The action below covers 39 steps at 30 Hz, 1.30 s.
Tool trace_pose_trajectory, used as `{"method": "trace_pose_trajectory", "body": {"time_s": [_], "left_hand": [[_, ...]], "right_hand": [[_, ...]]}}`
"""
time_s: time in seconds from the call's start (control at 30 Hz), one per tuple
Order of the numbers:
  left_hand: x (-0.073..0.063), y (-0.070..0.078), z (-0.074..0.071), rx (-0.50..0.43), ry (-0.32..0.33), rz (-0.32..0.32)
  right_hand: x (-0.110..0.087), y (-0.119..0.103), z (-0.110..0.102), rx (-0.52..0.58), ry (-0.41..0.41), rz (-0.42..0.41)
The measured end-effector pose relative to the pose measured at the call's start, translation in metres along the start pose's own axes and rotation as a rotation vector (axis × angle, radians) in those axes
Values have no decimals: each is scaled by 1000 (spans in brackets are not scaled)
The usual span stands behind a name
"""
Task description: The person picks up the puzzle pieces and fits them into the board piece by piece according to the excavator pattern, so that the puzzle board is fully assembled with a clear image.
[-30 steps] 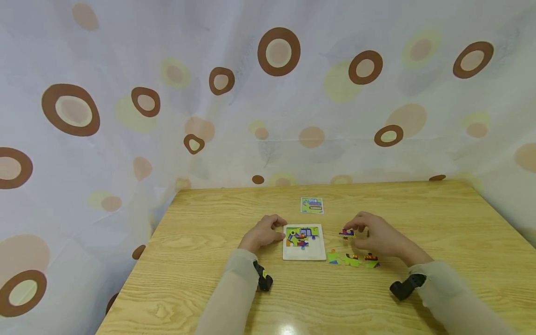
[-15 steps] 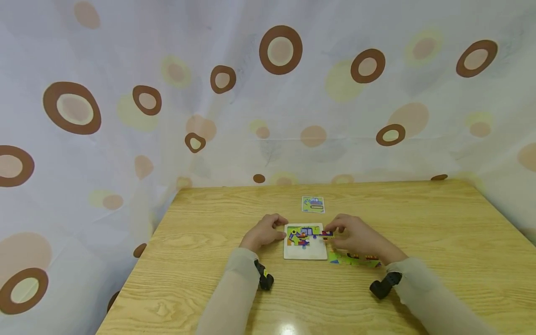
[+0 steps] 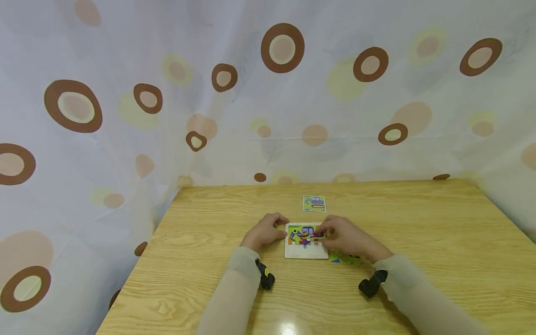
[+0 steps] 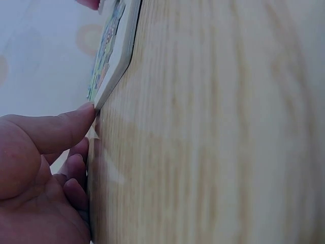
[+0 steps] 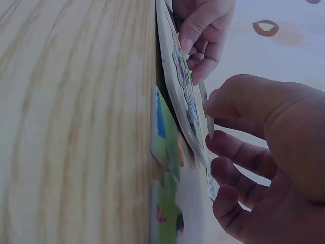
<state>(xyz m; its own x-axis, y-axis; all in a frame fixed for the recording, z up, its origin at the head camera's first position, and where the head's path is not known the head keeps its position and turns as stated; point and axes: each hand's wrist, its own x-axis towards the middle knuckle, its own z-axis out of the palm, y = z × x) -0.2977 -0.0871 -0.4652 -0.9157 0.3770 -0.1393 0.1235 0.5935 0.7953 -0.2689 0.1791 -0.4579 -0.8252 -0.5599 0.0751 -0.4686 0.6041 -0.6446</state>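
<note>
A white-framed jigsaw board [image 3: 306, 254] lies on the table, its upper part filled with pieces of a colourful digger picture and its lower part bare. Between right thumb and fingertips I pinch a jigsaw piece [image 5: 210, 127], tilted just above the board's right side in the right wrist view. That right hand [image 3: 346, 237] partly covers the board's upper right. At the board's left edge rests my left hand [image 3: 264, 231]; its thumb [image 4: 71, 124] touches the frame's corner in the left wrist view, and the other fingers are loosely bent.
Several loose jigsaw pieces [image 3: 345, 258] lie right of the board, partly hidden under the right hand. Behind the board is a small picture card [image 3: 314, 204] of a digger. A patterned curtain [image 3: 234, 107] hangs beyond the wooden table [image 3: 217, 209].
My right hand has carried the jigsaw piece leftward from beside the board to over its right side. The left hand has stayed at the board's left edge.
</note>
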Motion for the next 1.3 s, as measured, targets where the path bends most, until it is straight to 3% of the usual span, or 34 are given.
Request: {"method": "trace_pose_trajectory", "body": {"time_s": [0.3,1.3], "left_hand": [[0,1,-1,-3,-2,-2],[1,2,-3,-17,-9,-26]], "right_hand": [[7,-3,7,-30,-17,51],[11,-6,8,-63,-14,10]]}}
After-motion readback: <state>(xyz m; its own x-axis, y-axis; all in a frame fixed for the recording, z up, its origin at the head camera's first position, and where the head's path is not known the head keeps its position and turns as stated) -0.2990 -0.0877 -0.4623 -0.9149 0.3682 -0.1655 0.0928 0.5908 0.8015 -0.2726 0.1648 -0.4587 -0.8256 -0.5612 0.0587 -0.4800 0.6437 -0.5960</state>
